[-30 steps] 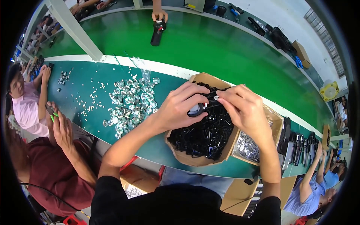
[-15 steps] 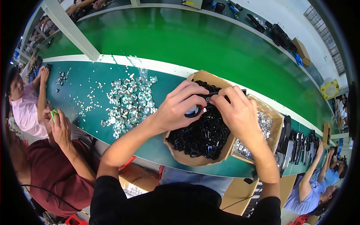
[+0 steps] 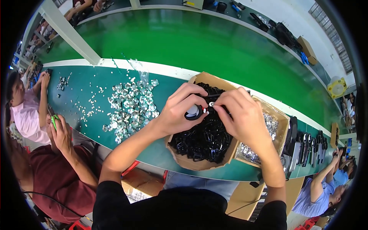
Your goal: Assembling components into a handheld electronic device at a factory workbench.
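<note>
Over a cardboard box [image 3: 174, 152] of shiny black clip-like parts [image 3: 205, 142], both of my hands work close together. My left hand [image 3: 180, 109] is closed round a long black piece [image 3: 194, 112] with a rounded end, pale inside, and a small red spot beside it. At its fingertips my right hand [image 3: 243, 117] pinches a tiny silver round part [image 3: 211, 104] against the black piece. The far end of that piece is partly hidden behind my right fingers. Right of the box stands a lined carton [image 3: 283, 142] holding many small silver metal parts [image 3: 270, 124].
A pile of clear-and-silver pieces [image 3: 132, 103] lies left on the green table [image 3: 147, 153], with small pale bits scattered beyond. Black-handled tools [image 3: 304, 143] line up at right. A person in a maroon shirt [image 3: 57, 180] sits close at left. A white post [image 3: 71, 36] rises behind.
My right fingertips have shifted slightly left and down on the black piece, and the silver part now shows more plainly. My left hand has tilted slightly; both hands keep their hold.
</note>
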`<state>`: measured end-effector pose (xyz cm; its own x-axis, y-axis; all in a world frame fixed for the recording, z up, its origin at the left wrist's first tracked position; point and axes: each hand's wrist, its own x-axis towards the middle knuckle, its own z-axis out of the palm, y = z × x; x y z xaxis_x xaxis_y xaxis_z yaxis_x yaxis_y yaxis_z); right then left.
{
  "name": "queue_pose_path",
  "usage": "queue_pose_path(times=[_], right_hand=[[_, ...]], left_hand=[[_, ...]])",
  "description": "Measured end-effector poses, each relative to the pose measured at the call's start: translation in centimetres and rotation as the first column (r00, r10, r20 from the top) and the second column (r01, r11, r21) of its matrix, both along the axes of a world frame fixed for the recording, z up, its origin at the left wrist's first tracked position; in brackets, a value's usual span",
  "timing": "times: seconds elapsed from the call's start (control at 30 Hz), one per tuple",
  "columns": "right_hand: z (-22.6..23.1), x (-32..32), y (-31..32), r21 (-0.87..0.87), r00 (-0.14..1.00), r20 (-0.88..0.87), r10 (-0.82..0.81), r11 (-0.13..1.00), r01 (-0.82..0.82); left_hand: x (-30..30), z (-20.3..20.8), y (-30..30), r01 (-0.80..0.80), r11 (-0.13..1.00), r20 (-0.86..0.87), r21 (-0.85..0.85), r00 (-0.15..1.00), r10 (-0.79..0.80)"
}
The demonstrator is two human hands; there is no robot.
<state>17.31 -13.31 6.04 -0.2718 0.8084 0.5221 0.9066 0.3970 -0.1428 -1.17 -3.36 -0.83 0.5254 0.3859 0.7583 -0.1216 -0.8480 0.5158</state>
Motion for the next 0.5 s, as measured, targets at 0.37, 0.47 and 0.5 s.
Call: queue_pose_path(times=[0.37, 0.47, 0.5], right_hand=[[1.7, 0.5, -1.2, -0.166, 0.889, -0.457, 0.004, 0.982, -0.09], [1.2, 0.2, -1.4, -0.196, 0.847, -0.531, -0.026, 0.976, -0.093], [0.6, 0.1, -1.3, -0.174, 0.812, -0.583, -0.029, 0.981, -0.09]], left_hand=[[0.0, -0.4, 0.2, 0.005, 1.0, 0.04, 0.025, 0.999, -0.006], [0.0, -0.6, 0.0, 0.02, 0.999, 0.036, 0.027, 0.999, -0.021], [0.0, -0.7, 0.0, 0.015, 0.999, 0.035, 0.029, 0.999, -0.016]])
